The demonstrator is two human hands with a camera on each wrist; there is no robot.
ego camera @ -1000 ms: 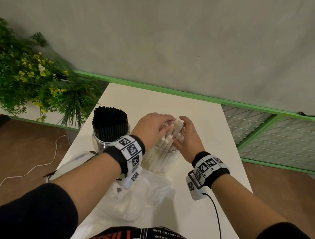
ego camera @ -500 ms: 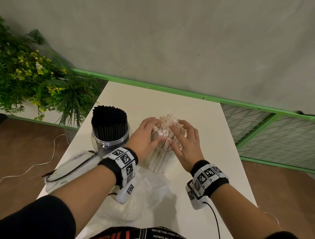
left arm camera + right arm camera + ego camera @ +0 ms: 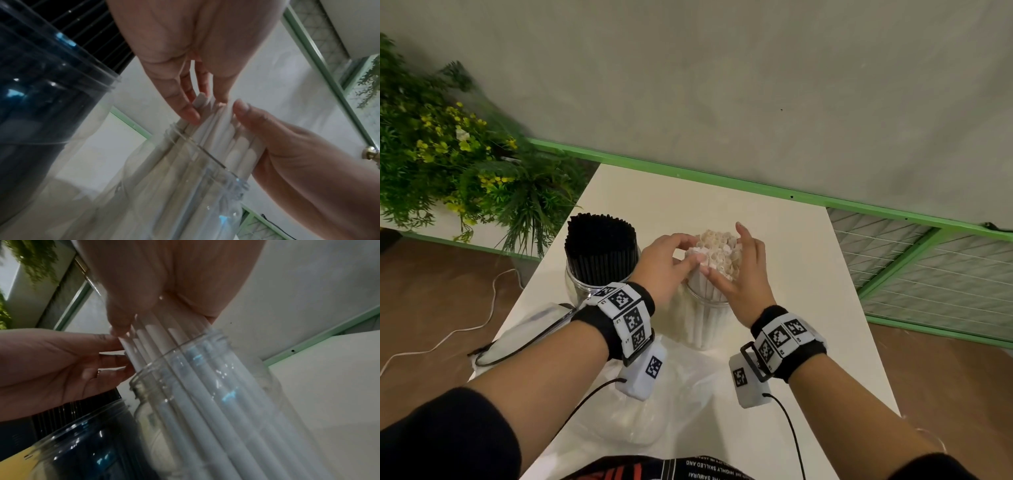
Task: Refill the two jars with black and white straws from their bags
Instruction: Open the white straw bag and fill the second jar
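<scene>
White straws (image 3: pixel 717 251) stand bunched in a clear jar (image 3: pixel 705 325) at the table's middle. My left hand (image 3: pixel 667 267) touches the bundle's left side with nearly straight fingers (image 3: pixel 185 104). My right hand (image 3: pixel 741 274) presses its right side, fingers pointing up and thumb on the near face. The left wrist view shows the right hand's thumb (image 3: pixel 241 107) lying along the white straws (image 3: pixel 216 129). The right wrist view shows my right hand's palm (image 3: pixel 164 280) against the straws (image 3: pixel 156 340) above the jar's mouth (image 3: pixel 179 344). A second jar (image 3: pixel 582 284) to the left is packed with black straws (image 3: pixel 601 245).
A crumpled clear bag (image 3: pixel 654 407) lies on the white table (image 3: pixel 791 274) near me, with another bag (image 3: pixel 527 329) and a black cable at the left edge. A leafy plant (image 3: pixel 448 154) stands off the left side. A green rail (image 3: pixel 722 185) and wire grid (image 3: pixel 928 274) border the back and right.
My hands came off the straw tops, spread apart, then closed in on the bundle's sides. The white straws now stand more upright and tighter together.
</scene>
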